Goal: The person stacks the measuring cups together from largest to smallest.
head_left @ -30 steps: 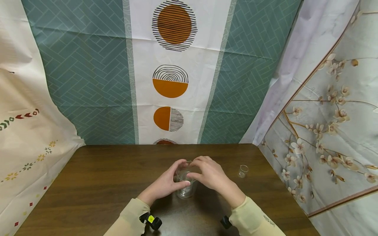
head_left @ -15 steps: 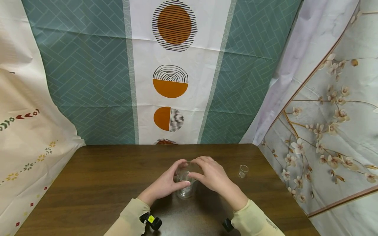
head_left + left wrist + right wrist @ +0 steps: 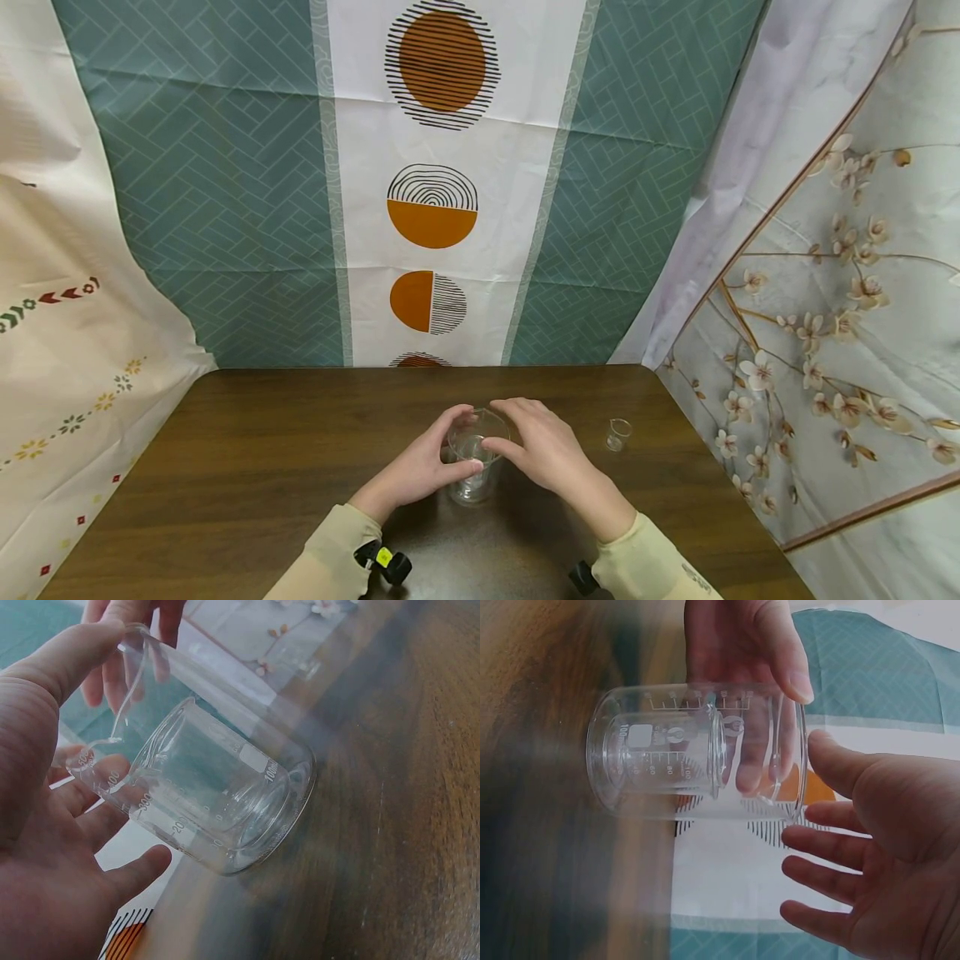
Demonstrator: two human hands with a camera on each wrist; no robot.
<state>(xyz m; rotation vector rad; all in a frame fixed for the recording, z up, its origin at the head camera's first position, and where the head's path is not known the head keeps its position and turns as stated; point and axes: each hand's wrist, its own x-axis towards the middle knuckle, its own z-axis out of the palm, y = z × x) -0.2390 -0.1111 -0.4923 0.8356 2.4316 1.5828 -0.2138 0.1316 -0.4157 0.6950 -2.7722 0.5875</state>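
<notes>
A large glass beaker (image 3: 468, 493) stands upright on the table, with a smaller 100 ml beaker (image 3: 660, 754) nested inside it. My left hand (image 3: 423, 468) holds the large beaker near its rim, thumb on the near side and fingers round the far side. To the right of the rim is my right hand (image 3: 546, 446), its fingers spread and holding nothing. In the right wrist view its thumb lies close beside the rim; whether it touches the glass I cannot tell. Graduation marks show on both beakers in the left wrist view.
A tiny beaker (image 3: 617, 435) stands on the brown wooden table (image 3: 262, 467), right of my right hand. Behind the table's far edge hangs a green and white patterned cloth (image 3: 450, 287). A floral curtain (image 3: 840, 350) borders the right side.
My right hand has drawn slightly to the right, its fingers coming away from over the large beaker's rim. The left hand and the beakers have stayed in place.
</notes>
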